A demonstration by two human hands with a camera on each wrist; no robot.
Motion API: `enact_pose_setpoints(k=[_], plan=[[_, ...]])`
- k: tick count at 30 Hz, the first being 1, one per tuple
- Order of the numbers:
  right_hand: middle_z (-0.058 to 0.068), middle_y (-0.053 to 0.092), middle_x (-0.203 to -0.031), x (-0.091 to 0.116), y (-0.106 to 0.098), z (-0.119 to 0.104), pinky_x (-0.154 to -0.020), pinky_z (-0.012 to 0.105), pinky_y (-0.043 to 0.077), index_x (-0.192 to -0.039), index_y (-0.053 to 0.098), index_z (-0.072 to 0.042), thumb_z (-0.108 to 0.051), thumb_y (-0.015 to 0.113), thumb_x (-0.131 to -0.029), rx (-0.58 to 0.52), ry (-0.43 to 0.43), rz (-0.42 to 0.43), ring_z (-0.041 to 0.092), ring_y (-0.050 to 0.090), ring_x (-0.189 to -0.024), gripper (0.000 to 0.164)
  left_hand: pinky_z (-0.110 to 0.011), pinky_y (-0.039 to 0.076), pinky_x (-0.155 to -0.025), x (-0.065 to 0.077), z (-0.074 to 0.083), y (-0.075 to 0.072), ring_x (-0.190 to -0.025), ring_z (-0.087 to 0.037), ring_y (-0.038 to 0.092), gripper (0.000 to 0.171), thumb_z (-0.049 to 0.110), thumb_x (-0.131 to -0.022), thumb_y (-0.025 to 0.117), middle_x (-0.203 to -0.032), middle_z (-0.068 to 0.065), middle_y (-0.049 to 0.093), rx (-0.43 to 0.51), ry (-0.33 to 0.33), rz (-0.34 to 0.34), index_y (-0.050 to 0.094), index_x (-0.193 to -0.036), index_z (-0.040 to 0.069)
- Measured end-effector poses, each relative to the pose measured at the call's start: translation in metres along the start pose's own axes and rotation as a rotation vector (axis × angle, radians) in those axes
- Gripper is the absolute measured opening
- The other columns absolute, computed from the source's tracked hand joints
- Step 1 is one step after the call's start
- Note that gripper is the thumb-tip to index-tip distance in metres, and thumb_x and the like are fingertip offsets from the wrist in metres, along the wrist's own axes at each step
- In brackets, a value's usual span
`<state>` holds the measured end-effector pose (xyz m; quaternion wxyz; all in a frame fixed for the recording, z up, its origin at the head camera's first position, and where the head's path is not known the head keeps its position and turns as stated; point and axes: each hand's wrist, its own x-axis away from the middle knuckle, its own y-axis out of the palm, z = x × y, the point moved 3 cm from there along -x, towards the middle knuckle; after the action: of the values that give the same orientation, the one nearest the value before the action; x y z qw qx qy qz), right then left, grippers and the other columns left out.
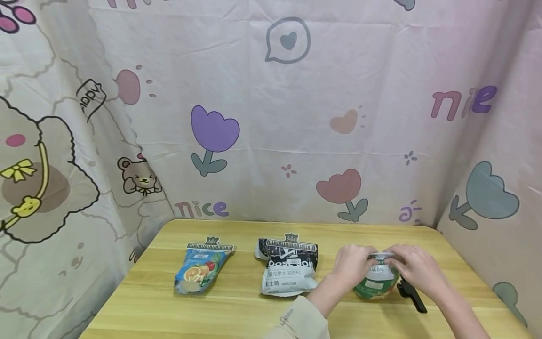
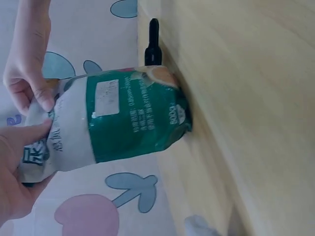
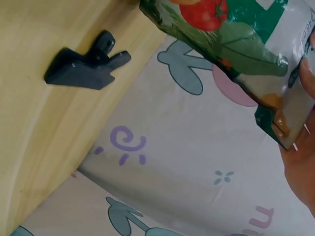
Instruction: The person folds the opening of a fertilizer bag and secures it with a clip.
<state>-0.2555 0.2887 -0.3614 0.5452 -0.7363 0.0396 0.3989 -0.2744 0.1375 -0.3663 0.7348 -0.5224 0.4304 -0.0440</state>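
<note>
A green and white plastic packet (image 1: 374,285) with printed vegetables stands upright on the right part of the table. My left hand (image 1: 353,264) pinches one side of its top edge. At the other top corner my right hand (image 1: 417,266) grips the film, the two thumbs close together in the left wrist view. The white top part (image 2: 69,128) is creased between the hands, and the packet's base meets the wooden surface. A black bag clip (image 3: 88,64) lies loose on the table just right of the packet, held by neither hand.
A blue packet with fruit pictures (image 1: 199,273) lies at the left, a clip (image 1: 211,246) across its top. Mid-table is a black and white pouch (image 1: 290,275) with a similar clip (image 1: 291,242). Printed cloth (image 1: 262,188) hangs behind the wooden table (image 1: 237,310) and at its sides.
</note>
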Motion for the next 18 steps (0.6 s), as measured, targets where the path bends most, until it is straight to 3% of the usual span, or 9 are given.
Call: enact_pose_setpoints(k=[6,10,14,18], plan=[[-0.008,0.065,-0.071,0.004,0.002,0.000,-0.048,0.025,0.044,-0.074,0.066,-0.019,-0.004,0.081,-0.059,0.007,-0.008,0.109,0.008,0.056,-0.060,0.025,-0.005,0.027,-0.047,0.001,0.000,0.003,-0.053,0.009,0.050,0.010,0.032,-0.075,0.074,-0.075,0.020,0.066,0.007,-0.057,0.087,0.074,-0.085,0.032],[-0.006,0.065,-0.070,0.004,0.002,-0.001,-0.047,0.027,0.044,-0.072,0.066,-0.019,-0.003,0.080,-0.057,0.015,-0.032,0.154,0.012,0.057,-0.059,0.026,-0.004,0.027,-0.048,0.001,-0.001,0.003,-0.055,0.009,0.051,0.009,0.031,-0.073,0.075,-0.074,0.021,0.066,0.025,-0.074,0.101,0.074,-0.082,0.033],[-0.006,0.065,-0.071,0.006,0.001,-0.002,-0.048,0.027,0.045,-0.073,0.066,-0.019,-0.004,0.079,-0.058,0.029,-0.044,0.150,0.013,0.058,-0.060,0.025,-0.004,0.030,-0.050,0.001,-0.004,0.004,-0.059,0.010,0.053,0.010,0.033,-0.076,0.073,-0.078,0.021,0.066,0.040,-0.028,0.059,0.074,-0.086,0.032],[-0.008,0.065,-0.073,0.007,0.000,-0.002,-0.048,0.026,0.043,-0.075,0.065,-0.021,-0.006,0.079,-0.060,0.040,-0.038,0.123,0.010,0.056,-0.060,0.025,-0.003,0.037,-0.061,0.000,-0.013,0.007,-0.072,0.010,0.057,0.013,0.032,-0.080,0.070,-0.085,0.020,0.066,0.154,-0.005,-0.029,0.074,-0.092,0.029]])
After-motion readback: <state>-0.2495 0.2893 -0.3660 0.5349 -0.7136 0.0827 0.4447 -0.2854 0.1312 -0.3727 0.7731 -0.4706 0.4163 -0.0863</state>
